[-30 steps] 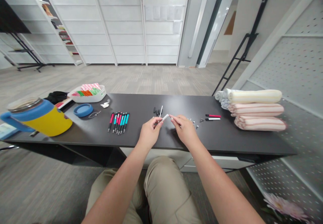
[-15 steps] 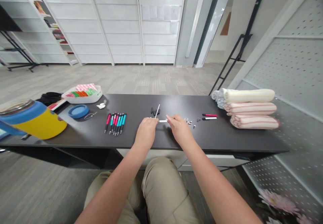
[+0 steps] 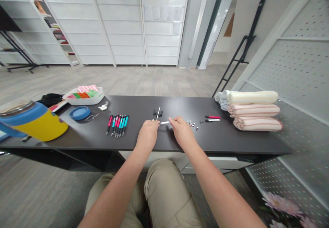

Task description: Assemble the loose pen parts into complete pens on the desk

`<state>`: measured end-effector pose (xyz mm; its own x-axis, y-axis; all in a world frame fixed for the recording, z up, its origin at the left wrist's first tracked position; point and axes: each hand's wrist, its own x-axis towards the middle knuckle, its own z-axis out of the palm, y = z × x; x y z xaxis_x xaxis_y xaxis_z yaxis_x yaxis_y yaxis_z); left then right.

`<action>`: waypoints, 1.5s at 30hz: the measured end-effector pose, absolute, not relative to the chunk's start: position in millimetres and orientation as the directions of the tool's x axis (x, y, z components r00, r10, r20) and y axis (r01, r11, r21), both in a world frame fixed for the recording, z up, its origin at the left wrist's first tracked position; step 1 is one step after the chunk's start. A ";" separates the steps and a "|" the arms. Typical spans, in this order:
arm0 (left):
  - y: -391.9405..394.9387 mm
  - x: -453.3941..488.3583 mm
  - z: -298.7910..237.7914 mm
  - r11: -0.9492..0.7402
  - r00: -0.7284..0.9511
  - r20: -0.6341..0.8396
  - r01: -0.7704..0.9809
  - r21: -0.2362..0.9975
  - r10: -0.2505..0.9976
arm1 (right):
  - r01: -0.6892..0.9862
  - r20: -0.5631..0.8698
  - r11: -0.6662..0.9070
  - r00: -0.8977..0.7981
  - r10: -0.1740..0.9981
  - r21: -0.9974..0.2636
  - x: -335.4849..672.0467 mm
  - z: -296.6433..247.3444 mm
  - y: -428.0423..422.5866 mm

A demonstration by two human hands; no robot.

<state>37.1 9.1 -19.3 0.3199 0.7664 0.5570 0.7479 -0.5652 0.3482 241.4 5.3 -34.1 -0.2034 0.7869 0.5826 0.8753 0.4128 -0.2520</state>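
A person's left hand and right hand are hovering over a matte black tabletop, with a slim white plastic tube lying level between them, just above the surface. The right thumb and forefinger are pinching closed on the tube's right end, while the left fingers are curling in near its other end, though whether they are gripping it cannot be told. A thin white rod is standing at a tilt just behind the left fingertips. Small black pen parts are lying beside it, tiny metal pieces are scattering to the right, and a row of pink and teal retractable pens is resting to the left.
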 end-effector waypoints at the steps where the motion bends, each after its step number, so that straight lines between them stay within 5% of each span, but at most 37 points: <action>1: 9.1 37.3 -19.7 -0.565 0.319 0.556 0.746 0.351 0.767 | 0.876 0.583 0.415 -0.209 0.785 -0.245 241.1 -33.9 4.9; 16: 9.8 38.0 -22.1 -0.571 0.346 0.534 0.747 0.341 0.771 | 0.821 0.569 0.506 -0.290 0.769 -0.265 239.2 -33.4 3.3; 23: 8.3 37.4 -18.8 -0.583 0.333 0.538 0.706 0.403 0.774 | 0.777 0.578 0.464 -0.161 0.800 -0.426 238.9 -26.0 -1.0; 27: 10.8 31.6 -14.9 -0.508 0.220 0.473 0.554 0.659 0.853 | 0.737 0.583 0.462 -0.114 0.805 -0.493 238.8 -19.6 -4.8; 31: 19.0 24.0 -16.2 -0.298 0.064 0.292 0.095 0.950 0.954 | 0.750 0.596 0.471 -0.128 0.793 -0.465 238.2 -16.1 -6.7; 35: 22.8 20.9 -16.9 -0.211 0.005 0.214 -0.138 0.968 0.977 | 0.771 0.577 0.480 -0.182 0.796 -0.418 237.0 -15.8 -6.2; 45: 12.9 24.5 -9.9 -0.217 0.136 0.231 -0.105 0.970 0.964 | 0.789 0.551 0.491 -0.240 0.799 -0.369 229.7 -15.5 -7.1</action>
